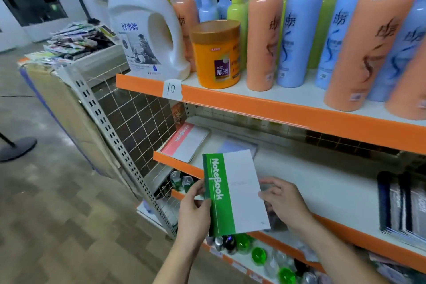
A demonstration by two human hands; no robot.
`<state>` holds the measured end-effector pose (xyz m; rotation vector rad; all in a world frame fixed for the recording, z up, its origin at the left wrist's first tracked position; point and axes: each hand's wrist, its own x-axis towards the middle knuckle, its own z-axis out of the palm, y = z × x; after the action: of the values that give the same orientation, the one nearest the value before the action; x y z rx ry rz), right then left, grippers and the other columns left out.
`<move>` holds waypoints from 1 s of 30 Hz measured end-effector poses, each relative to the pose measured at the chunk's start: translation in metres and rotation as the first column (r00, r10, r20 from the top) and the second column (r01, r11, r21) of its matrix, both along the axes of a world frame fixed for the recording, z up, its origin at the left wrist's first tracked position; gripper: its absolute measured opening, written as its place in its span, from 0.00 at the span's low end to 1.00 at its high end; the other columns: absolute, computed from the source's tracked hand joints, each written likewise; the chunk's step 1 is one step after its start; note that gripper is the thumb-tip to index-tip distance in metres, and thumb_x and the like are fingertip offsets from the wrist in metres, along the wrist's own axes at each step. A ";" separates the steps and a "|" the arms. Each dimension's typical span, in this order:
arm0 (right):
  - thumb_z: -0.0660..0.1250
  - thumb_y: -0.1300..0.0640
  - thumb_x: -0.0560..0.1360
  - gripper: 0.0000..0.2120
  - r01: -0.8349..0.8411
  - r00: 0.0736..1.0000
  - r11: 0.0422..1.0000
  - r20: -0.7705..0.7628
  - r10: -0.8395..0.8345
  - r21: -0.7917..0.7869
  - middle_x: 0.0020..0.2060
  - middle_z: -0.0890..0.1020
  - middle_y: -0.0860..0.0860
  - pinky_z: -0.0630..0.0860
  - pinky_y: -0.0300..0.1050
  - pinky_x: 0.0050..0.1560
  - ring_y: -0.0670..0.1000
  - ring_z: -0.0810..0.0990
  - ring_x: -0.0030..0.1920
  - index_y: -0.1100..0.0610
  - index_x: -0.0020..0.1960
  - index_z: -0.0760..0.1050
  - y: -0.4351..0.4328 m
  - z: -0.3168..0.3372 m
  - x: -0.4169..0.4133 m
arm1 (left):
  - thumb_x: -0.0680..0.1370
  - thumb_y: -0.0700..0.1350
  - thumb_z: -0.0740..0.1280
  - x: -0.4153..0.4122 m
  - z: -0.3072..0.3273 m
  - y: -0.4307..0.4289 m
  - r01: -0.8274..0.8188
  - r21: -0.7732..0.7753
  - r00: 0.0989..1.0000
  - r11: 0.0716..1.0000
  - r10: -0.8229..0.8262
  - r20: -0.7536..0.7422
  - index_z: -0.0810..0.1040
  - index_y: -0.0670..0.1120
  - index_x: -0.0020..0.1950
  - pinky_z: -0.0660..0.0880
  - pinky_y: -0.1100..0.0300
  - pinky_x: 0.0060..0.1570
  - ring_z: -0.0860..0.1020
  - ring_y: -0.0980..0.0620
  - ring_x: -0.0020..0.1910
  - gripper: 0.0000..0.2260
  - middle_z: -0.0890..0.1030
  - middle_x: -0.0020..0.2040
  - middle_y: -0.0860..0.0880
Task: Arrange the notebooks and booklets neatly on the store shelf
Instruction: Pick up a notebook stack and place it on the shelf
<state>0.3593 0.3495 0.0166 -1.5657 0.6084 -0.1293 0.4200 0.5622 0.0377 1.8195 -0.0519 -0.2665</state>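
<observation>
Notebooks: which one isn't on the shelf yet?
The green notebook, held by left hand and right hand; red notebook and pale blue notebook lie on the shelf.

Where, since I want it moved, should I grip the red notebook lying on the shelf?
Probably pinch the near short edge of the red notebook, coming from the front: it lies flat by the middle shelf lip, and the top shelf overhangs it.

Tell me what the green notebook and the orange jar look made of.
Green notebook: probably paper with a matte card cover; thin, flat, without glare. Orange jar: likely glossy plastic; its smooth wall catches soft highlights.
</observation>
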 end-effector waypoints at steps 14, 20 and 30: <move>0.67 0.69 0.77 0.27 -0.190 0.982 0.980 0.027 0.188 0.058 0.36 0.82 0.59 0.78 0.41 0.39 0.57 0.84 0.42 0.45 0.69 0.71 0.024 -0.016 0.143 | 0.79 0.28 0.62 0.141 -0.001 0.019 -0.122 -0.065 0.984 0.990 0.112 -0.138 0.79 0.49 0.61 0.77 0.68 0.36 0.83 0.56 0.45 0.20 0.83 0.53 0.49; 0.68 0.70 0.77 0.26 -0.051 0.998 0.999 -0.024 0.051 0.019 0.33 0.81 0.52 0.76 0.39 0.39 0.48 0.82 0.38 0.47 0.69 0.70 0.051 -0.032 0.202 | 0.77 0.29 0.66 0.238 -0.041 0.041 -0.040 -0.083 0.973 0.996 0.020 -0.230 0.82 0.43 0.60 0.81 0.49 0.55 0.85 0.48 0.50 0.16 0.86 0.50 0.48; 0.71 0.65 0.76 0.09 0.305 0.943 0.944 -0.096 -0.317 -0.126 0.46 0.84 0.56 0.78 0.49 0.44 0.59 0.83 0.47 0.54 0.53 0.79 0.115 -0.050 0.280 | 0.79 0.41 0.69 0.362 -0.067 0.069 0.378 0.167 0.924 0.910 -0.382 -0.013 0.79 0.60 0.64 0.79 0.48 0.62 0.79 0.53 0.59 0.17 0.79 0.60 0.57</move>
<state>0.6389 0.4645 -0.0334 -1.5807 0.9534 -0.3173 0.7824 0.6313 -0.0290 1.9711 -0.4136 -0.5421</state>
